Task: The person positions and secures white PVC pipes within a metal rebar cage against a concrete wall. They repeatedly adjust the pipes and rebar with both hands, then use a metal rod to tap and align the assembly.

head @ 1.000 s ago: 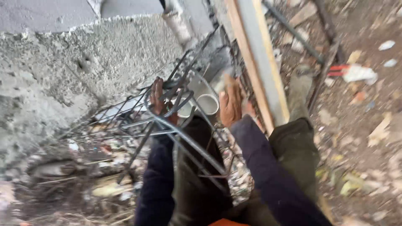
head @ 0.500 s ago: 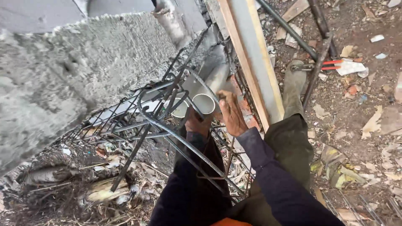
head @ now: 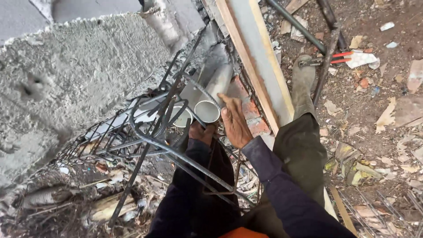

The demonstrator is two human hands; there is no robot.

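Two grey plastic pipes lie side by side inside a cage of dark bent steel rebar (head: 152, 141), open ends toward the camera. Far left: rough grey concrete wall (head: 66, 75), pitted, rising beside the cage. Below it, ground litter of dry leaves and scraps (head: 88, 202).

Left grey pipe (head: 181, 117) sits behind crossing bars, mouth partly screened. Right grey pipe (head: 216, 90) is clearer, round mouth open, body running up and away toward the wall. A thin bar crosses over it.

Left hand (head: 200, 132), dark sleeve, sits just under the mouth of the right pipe, fingers curled; it appears to touch the rim or a bar there, but what it grips I cannot tell. Right hand (head: 235, 121) lies flat and open-fingered against the right side of the same pipe's end, index finger stretched along the rim, not closed around anything.

Right of the hands: red brick fragment (head: 251, 114), then a long pale wooden plank (head: 255, 57) leaning diagonally. Person's leg in olive trousers (head: 302, 150) and a muddy rubber boot (head: 304, 81) stand beyond the plank. Farther right, red-handled cutters (head: 339, 57) lie on bare dirt among paper and leaf debris.
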